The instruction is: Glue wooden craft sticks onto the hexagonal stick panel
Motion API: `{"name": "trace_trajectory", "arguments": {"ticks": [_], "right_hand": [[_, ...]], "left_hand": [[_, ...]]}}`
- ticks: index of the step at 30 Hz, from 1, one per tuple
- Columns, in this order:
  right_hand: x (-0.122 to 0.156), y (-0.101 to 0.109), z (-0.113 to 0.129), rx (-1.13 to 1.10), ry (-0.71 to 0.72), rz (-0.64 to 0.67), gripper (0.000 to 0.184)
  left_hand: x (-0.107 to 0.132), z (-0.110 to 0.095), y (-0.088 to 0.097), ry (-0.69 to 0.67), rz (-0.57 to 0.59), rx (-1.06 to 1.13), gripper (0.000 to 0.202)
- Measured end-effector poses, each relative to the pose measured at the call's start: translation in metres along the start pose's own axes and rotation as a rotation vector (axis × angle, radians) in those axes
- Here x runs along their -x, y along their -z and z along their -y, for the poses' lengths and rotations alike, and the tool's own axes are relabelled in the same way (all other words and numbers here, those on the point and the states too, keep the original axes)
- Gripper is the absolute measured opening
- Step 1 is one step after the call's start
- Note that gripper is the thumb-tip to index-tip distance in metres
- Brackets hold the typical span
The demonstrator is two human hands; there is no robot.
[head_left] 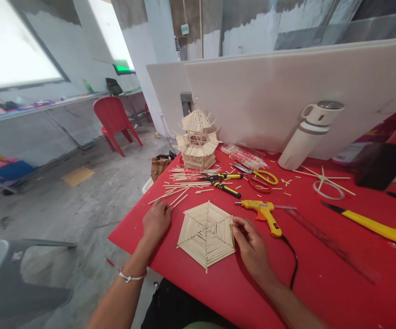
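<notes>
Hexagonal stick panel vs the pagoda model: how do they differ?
The hexagonal stick panel lies flat; the pagoda model stands upright, with stacked roofs.
The right hand is at the hexagonal stick panel's edge; neither hand is at the pagoda model, farther back on the red table.
Both are built from thin, pale sticks.

A single camera on the person's head looks forward and down, from above and behind both hands. The left hand (156,221) and right hand (252,244) show at close range, their forearms entering from the bottom edge, either side of the person's dark-clothed lap (173,306). A hexagonal stick panel (206,235) lies just below the centre of view. The wide view takes in the red table (341,297) to the right, white boards (252,91) behind it, and, farther off at left, a red chair (113,116).
</notes>
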State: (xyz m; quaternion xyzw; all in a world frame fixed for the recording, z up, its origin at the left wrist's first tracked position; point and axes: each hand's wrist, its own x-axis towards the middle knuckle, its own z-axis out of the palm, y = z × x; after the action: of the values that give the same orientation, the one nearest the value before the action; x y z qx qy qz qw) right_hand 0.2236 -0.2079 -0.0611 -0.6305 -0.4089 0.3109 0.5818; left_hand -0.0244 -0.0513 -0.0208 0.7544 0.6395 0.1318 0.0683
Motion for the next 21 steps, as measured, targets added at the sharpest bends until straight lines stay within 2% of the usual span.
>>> {"name": "trace_trajectory", "arguments": {"ticks": [8, 16, 21], "right_hand": [[-0.0008, 0.0001, 0.0017, 0.017, 0.015, -0.002, 0.032], [-0.0019, -0.0015, 0.0049, 0.008, 0.067, -0.033, 0.030], [-0.0014, -0.0008, 0.0053, 0.021, 0.064, -0.004, 0.029]], "left_hand": [[-0.0005, 0.0010, -0.0078, 0.012, -0.085, 0.064, 0.022], [-0.0001, -0.0009, -0.0049, 0.009, -0.077, 0.084, 0.022], [0.0018, 0.0002, -0.0050, -0.015, -0.097, 0.107, 0.016]]}}
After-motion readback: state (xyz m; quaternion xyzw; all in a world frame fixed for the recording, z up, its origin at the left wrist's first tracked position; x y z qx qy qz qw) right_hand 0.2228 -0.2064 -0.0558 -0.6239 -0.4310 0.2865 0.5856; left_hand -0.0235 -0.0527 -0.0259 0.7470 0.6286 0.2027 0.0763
